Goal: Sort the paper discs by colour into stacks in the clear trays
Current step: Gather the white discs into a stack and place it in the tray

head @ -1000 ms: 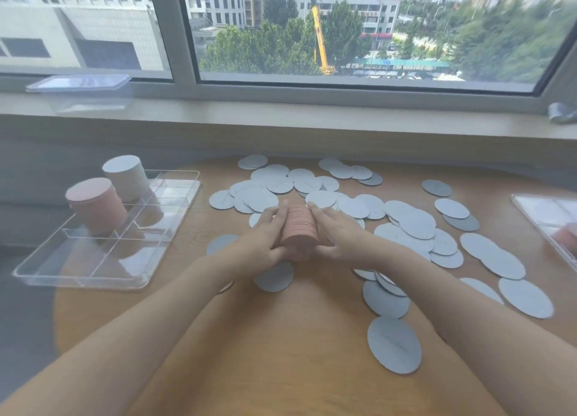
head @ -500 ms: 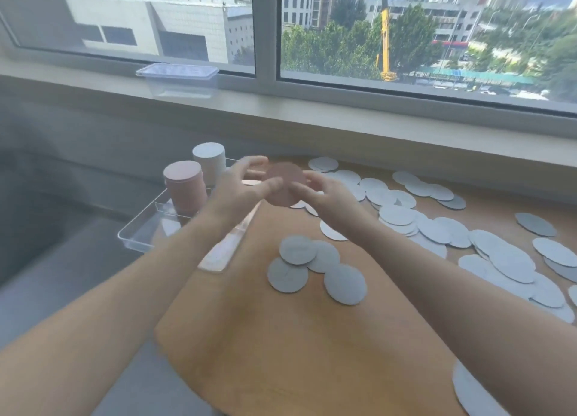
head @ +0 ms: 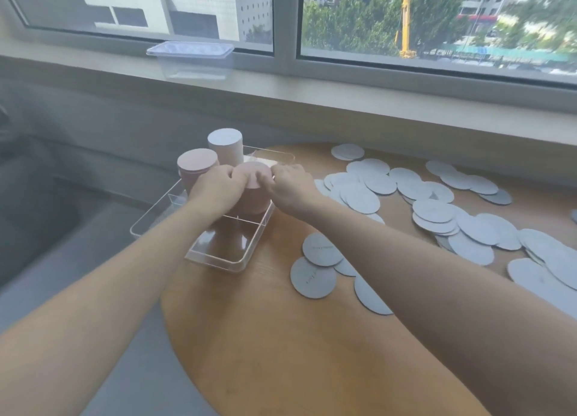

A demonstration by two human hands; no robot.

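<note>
Matt paper, clear plastic, smooth wood

The grey discs [head: 434, 211] scattered toward the right edge of the table [head: 281, 337] look like matt paper, as do the pink stacks [head: 197, 169] in the tray [head: 229, 261]. The tray at the table's left edge is clear, glossy plastic. The tabletop is smooth light wood with a soft sheen. A box [head: 190, 60] on the windowsill is translucent plastic.

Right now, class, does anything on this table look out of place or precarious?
Yes: the clear tray juts past the table's left edge, with three disc stacks in it. Nothing looks damaged.
</note>
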